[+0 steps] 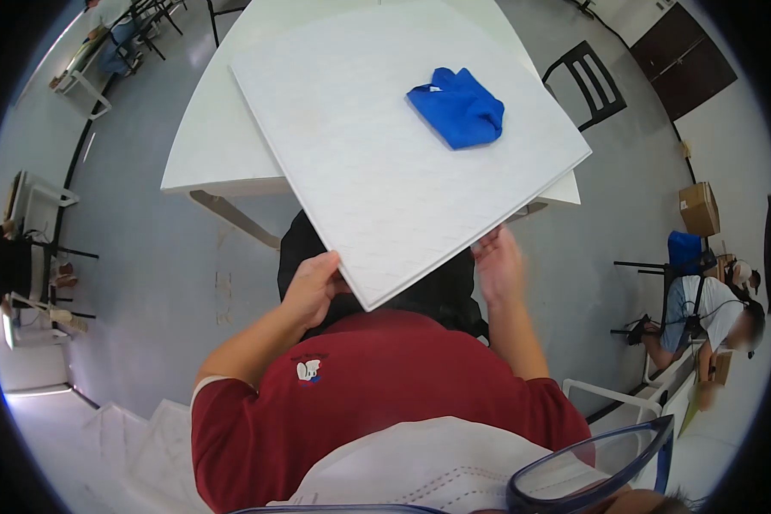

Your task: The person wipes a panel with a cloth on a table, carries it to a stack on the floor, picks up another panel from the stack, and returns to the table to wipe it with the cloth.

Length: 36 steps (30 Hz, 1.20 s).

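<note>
A large white square board (360,163) lies at an angle over the white table (201,141), one corner reaching out past the edge towards my body. A crumpled blue cloth (461,110) rests on the board's far right part. My left hand (314,287) grips the board's left edge close to the near corner, thumb on top and fingers underneath. At the near right edge is my right hand (499,261), its fingertips at the board's underside; its fingers are partly hidden and slightly blurred.
A black chair (587,86) stands beyond the table's right side. People sit at desks at the far left, the upper left and the right (720,313). A cardboard box (699,209) is by the right wall. Glasses (591,467) show at the bottom.
</note>
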Each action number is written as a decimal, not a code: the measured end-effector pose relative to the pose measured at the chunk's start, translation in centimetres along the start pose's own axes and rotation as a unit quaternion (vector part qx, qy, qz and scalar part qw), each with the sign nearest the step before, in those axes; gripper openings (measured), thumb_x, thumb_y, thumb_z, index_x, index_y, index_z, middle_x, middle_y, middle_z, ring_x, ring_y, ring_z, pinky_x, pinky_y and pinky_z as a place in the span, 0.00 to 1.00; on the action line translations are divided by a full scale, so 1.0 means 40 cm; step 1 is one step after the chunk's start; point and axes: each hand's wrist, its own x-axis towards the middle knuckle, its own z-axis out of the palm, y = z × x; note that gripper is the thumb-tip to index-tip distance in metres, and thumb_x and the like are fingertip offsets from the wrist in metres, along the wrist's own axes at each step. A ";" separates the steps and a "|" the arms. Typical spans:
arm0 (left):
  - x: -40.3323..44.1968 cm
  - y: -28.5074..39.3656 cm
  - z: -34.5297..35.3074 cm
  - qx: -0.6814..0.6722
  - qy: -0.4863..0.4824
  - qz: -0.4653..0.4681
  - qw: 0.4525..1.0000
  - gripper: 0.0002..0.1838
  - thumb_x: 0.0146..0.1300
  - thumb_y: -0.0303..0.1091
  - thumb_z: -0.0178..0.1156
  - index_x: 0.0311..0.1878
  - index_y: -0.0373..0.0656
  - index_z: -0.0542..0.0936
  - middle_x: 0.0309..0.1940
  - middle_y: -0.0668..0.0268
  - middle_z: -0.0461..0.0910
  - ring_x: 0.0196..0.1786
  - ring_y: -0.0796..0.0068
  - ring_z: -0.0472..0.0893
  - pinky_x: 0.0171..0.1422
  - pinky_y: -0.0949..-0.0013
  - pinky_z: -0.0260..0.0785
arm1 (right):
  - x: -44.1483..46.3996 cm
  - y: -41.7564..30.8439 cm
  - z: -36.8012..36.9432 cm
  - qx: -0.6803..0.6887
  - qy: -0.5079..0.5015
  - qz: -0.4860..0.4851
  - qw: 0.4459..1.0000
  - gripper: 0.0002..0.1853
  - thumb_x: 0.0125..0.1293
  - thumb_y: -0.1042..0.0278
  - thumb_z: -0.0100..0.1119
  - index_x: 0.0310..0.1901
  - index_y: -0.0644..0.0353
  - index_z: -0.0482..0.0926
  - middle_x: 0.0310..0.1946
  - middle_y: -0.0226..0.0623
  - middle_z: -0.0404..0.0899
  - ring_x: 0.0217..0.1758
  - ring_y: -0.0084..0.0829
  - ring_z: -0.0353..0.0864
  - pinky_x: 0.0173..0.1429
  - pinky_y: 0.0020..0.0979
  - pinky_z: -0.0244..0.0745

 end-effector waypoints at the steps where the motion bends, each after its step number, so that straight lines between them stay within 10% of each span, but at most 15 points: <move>1: 0.004 -0.015 0.009 0.009 -0.018 -0.012 1.000 0.20 0.68 0.44 0.47 0.51 0.37 0.74 0.46 0.62 0.78 0.47 0.72 0.77 0.48 0.68 0.70 | -0.023 0.028 -0.006 -0.019 -0.032 0.036 0.999 0.20 0.69 0.53 0.43 0.53 0.59 0.69 0.44 0.30 0.76 0.44 0.25 0.75 0.47 0.31 0.71; 4: 0.024 -0.048 0.038 0.038 -0.078 -0.037 0.996 0.19 0.69 0.45 0.46 0.49 0.39 0.76 0.45 0.66 0.78 0.47 0.75 0.76 0.48 0.71 0.68 | -0.125 0.045 0.059 0.032 -0.137 0.157 0.977 0.21 0.70 0.60 0.44 0.59 0.61 0.62 0.52 0.38 0.73 0.55 0.33 0.73 0.58 0.38 0.69; 12: 0.119 -0.074 0.085 0.128 -0.218 -0.105 0.962 0.24 0.65 0.51 0.52 0.54 0.40 0.73 0.51 0.65 0.75 0.54 0.74 0.72 0.56 0.66 0.65 | -0.165 0.020 0.046 -0.066 -0.041 0.037 0.996 0.28 0.64 0.68 0.49 0.63 0.69 0.55 0.59 0.45 0.64 0.61 0.38 0.66 0.66 0.39 0.60; 22: 0.250 0.072 -0.087 -0.068 -0.014 -0.035 0.997 0.33 0.63 0.65 0.40 0.54 0.44 0.72 0.47 0.64 0.75 0.51 0.69 0.72 0.56 0.63 0.62 | -0.199 -0.103 -0.116 -0.125 -0.012 0.057 0.990 0.34 0.55 0.65 0.57 0.61 0.72 0.58 0.57 0.47 0.67 0.60 0.39 0.69 0.64 0.37 0.63; 36: 0.251 0.142 -0.080 -0.092 0.009 -0.065 0.994 0.20 0.65 0.44 0.50 0.53 0.39 0.71 0.43 0.62 0.78 0.45 0.71 0.77 0.46 0.67 0.71 | -0.210 -0.231 -0.264 -0.190 0.081 0.079 0.975 0.32 0.54 0.62 0.59 0.58 0.71 0.63 0.52 0.44 0.72 0.55 0.35 0.73 0.59 0.32 0.68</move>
